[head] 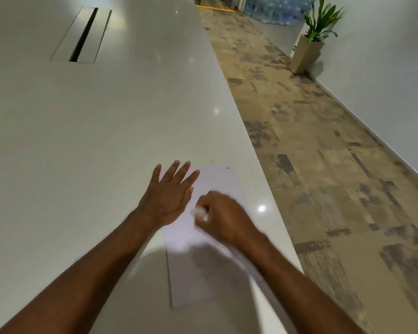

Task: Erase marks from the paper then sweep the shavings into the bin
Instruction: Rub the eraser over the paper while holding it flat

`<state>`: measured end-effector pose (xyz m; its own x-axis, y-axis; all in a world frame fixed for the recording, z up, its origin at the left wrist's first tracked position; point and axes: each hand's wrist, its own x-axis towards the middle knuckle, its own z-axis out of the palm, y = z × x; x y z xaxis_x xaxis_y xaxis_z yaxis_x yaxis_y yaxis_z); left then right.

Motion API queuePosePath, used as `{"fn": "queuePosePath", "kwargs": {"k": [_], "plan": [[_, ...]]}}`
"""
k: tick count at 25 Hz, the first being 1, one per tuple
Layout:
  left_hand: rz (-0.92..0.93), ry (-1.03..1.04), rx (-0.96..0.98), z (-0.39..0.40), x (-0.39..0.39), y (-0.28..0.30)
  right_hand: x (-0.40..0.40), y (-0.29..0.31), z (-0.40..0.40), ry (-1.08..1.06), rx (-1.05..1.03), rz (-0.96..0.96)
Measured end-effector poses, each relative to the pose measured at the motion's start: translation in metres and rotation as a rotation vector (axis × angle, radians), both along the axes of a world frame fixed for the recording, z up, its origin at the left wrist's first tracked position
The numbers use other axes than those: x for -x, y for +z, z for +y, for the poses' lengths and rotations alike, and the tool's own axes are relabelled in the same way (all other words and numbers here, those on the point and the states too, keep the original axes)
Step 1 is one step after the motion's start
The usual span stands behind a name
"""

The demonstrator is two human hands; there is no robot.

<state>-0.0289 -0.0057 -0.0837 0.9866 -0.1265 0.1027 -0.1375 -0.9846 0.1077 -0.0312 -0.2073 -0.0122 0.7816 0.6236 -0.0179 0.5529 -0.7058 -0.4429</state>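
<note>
The paper [203, 273] lies on the table [82, 141], left hand [167, 194] flat on its edge. The right hand [222, 218] grips an eraser [199, 211], rubbing; shavings [228, 168] remain unswept, no bin visible.

I stand at a long, glossy off-white table [106, 116] that catches small bright ceiling-light reflections. Set into the table's far end is a brushed-metal cable hatch [81, 34] with a dark slot down its middle. Past the table's right edge runs a mottled tan and grey carpet-tile floor [311, 165], bounded by a plain white wall [384, 80]. Against that wall, far from the table, stands a green leafy plant [320, 20] in a tall beige tapered planter [305, 55].
</note>
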Motion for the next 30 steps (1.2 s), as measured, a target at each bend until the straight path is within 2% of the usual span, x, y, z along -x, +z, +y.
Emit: {"fn": "queuePosePath", "kwargs": {"k": [3, 4, 5, 7, 8, 9, 13, 14, 16, 18, 19, 23, 25, 27, 30], "plan": [[-0.003, 0.011, 0.002, 0.001, 0.0, 0.001, -0.071, 0.002, -0.009, -0.41, -0.085, -0.138], [-0.001, 0.01, 0.004, 0.0, 0.001, 0.002, -0.066, 0.001, -0.006, -0.419, -0.087, -0.138], [0.0, 0.011, 0.008, 0.0, 0.001, 0.003, -0.045, -0.002, 0.002, -0.335, -0.05, -0.131], [0.007, 0.0, 0.007, 0.0, 0.001, 0.003, 0.01, -0.006, 0.013, -0.037, -0.01, -0.043], [0.009, -0.005, 0.005, 0.0, 0.001, 0.003, 0.015, -0.003, 0.012, 0.065, 0.026, 0.022], [0.008, -0.006, 0.006, 0.0, 0.001, 0.002, 0.002, 0.002, 0.011, 0.071, 0.039, 0.036], [0.004, 0.009, 0.012, 0.002, 0.001, 0.003, -0.082, 0.01, 0.007, -0.339, -0.046, -0.129], [0.004, 0.01, 0.013, 0.001, 0.001, 0.004, -0.076, 0.005, 0.01, -0.343, -0.057, -0.168], [0.008, 0.008, 0.012, 0.001, 0.001, 0.004, -0.028, -0.007, 0.017, -0.168, -0.017, -0.171], [0.015, -0.004, 0.007, 0.0, 0.0, 0.002, 0.008, -0.007, 0.011, 0.036, 0.01, -0.053], [0.012, -0.006, 0.009, 0.0, 0.0, 0.002, 0.0, -0.006, 0.005, 0.052, 0.023, -0.023], [0.006, 0.012, 0.021, 0.001, 0.0, 0.001, -0.082, -0.002, -0.004, -0.288, -0.009, -0.153], [0.004, 0.012, 0.019, 0.0, 0.001, 0.002, -0.078, -0.006, -0.004, -0.351, -0.066, -0.164], [0.003, 0.012, 0.024, 0.001, 0.001, 0.002, -0.034, -0.005, 0.0, -0.333, -0.203, -0.079], [-0.009, 0.024, 0.052, 0.002, 0.003, 0.002, 0.039, -0.005, -0.009, -0.304, -0.41, 0.271]]}}
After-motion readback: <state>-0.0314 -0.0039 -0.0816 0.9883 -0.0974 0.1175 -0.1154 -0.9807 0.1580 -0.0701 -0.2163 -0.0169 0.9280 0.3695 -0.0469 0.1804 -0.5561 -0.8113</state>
